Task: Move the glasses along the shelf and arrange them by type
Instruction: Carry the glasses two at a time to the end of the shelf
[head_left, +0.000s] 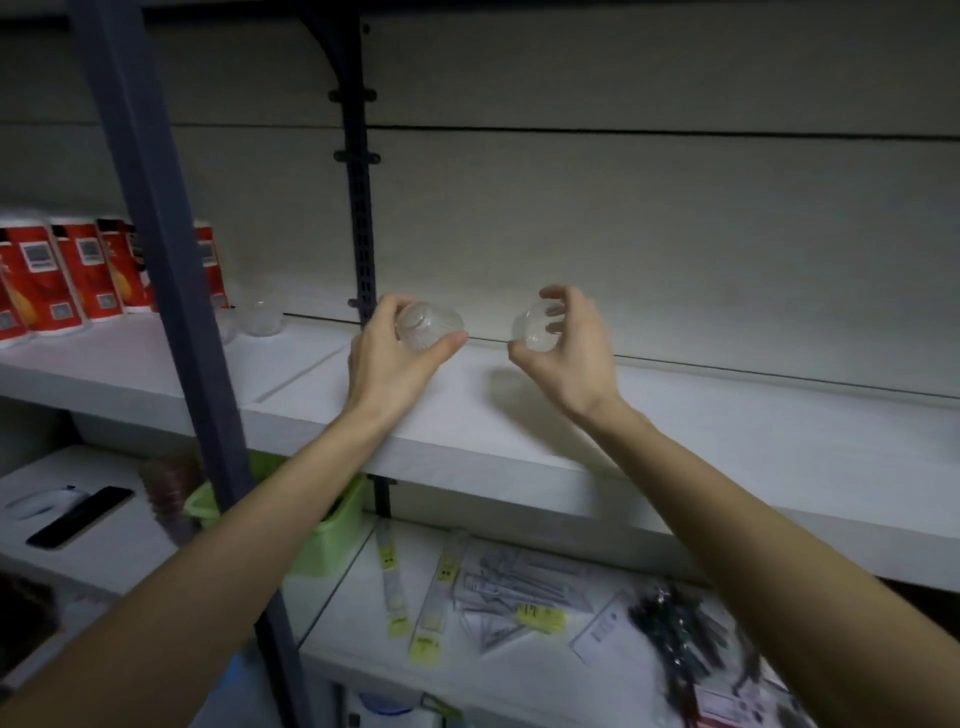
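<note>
My left hand (396, 358) grips a small clear ribbed glass (429, 325), tilted on its side above the white shelf (675, 447). My right hand (566, 353) holds a second small clear glass (535, 328), also tilted, its mouth turned to the left. Both glasses hover just over the shelf near the back wall, about a hand's width apart. Further left on the same shelf, behind the grey post, stand more clear glasses (266, 314), dim and hard to make out.
A grey upright post (171, 291) crosses the shelf's front at the left. Red and white packets (67, 280) stand at the far left. On the lower shelf sit a green tub (332, 530), packaged items (519, 592) and a dark flat device (80, 514).
</note>
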